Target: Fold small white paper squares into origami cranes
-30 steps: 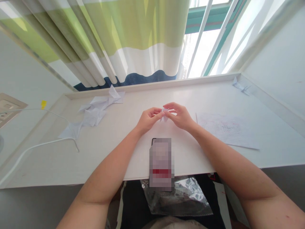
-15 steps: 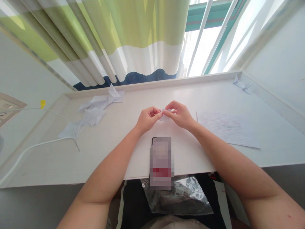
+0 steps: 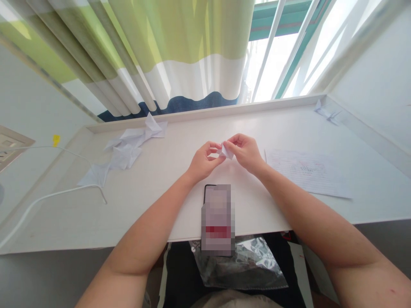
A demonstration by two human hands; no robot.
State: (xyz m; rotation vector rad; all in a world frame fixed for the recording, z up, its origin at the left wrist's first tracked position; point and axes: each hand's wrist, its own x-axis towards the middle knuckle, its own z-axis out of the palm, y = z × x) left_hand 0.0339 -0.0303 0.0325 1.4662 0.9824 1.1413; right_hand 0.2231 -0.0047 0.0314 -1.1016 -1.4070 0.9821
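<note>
A small piece of folded white paper (image 3: 227,152) is held up between my two hands, above the middle of the white desk (image 3: 180,214). My left hand (image 3: 204,161) has its thumb and fingers closed on the paper's left side. From the right, my right hand (image 3: 246,152) pinches the paper between thumb and index finger. Part of the paper is hidden behind the fingertips. Nearer to me, a phone (image 3: 218,218) lies below the hands, its screen pixelated, reaching past the desk's front edge.
Several folded white papers (image 3: 126,156) lie at the left, beside a white cable (image 3: 64,191). A written sheet (image 3: 310,173) lies right of my hands. Small folded papers (image 3: 326,114) sit in the back right corner. A clear plastic bag (image 3: 247,267) rests on the lap.
The paper has turned and moved slightly right, showing a pointed folded face. My left hand has shifted right, with its thumb lower. The right hand has changed its pinch a little.
</note>
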